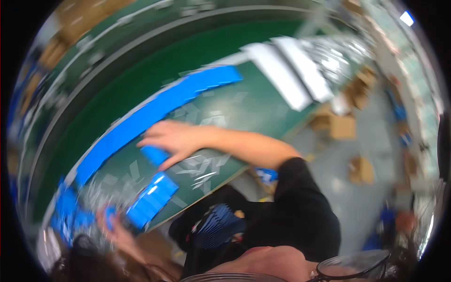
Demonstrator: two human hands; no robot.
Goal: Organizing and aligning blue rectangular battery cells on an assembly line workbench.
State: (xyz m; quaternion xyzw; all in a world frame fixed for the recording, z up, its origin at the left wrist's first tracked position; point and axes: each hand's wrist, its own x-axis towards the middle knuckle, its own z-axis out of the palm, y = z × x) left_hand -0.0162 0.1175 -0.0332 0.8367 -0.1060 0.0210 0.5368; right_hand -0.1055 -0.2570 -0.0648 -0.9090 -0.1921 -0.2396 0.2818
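Observation:
My right hand (176, 138) reaches across the green table with thumb and fingers around a small blue box (155, 155). Just below that box stands a block of blue boxes (152, 199) packed side by side near the table's front edge. At the lower left, my left hand (115, 230) is closed on a small blue piece (110, 217); motion blur hides its exact form. Beyond both hands, a long curved row of blue boxes (155, 108) lies along the far side of the table.
Clear plastic pieces (204, 169) are scattered over the green table (263, 108). More blue items (70, 211) are heaped at the far left. Long white panels (282, 75) and shiny clear wrap (336, 58) lie at the right end. Cardboard boxes (343, 127) stand beyond the edge.

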